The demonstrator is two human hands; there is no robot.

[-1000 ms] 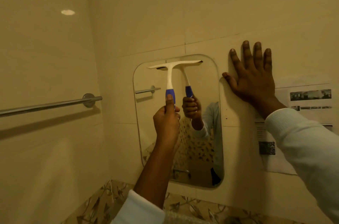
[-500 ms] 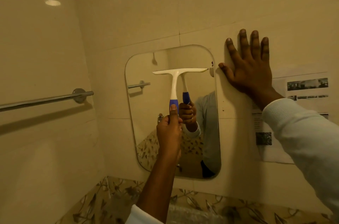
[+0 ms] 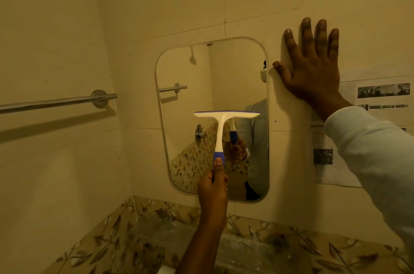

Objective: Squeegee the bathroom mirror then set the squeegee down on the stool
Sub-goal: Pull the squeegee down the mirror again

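A rounded rectangular mirror hangs on the tiled wall in front of me. My left hand grips the blue handle of a white squeegee, thumb laid along the handle. Its blade lies level against the glass about halfway down the mirror's right part. My right hand rests flat on the wall just right of the mirror, fingers straight and spread. The stool is not in view.
A chrome towel bar runs along the left wall. A printed paper sheet is stuck to the wall right of the mirror. Leaf-patterned tiles line the wall below.
The squeegee has slid down the mirror from near its top edge to about halfway, with my left hand following. My right hand has stayed flat on the wall.
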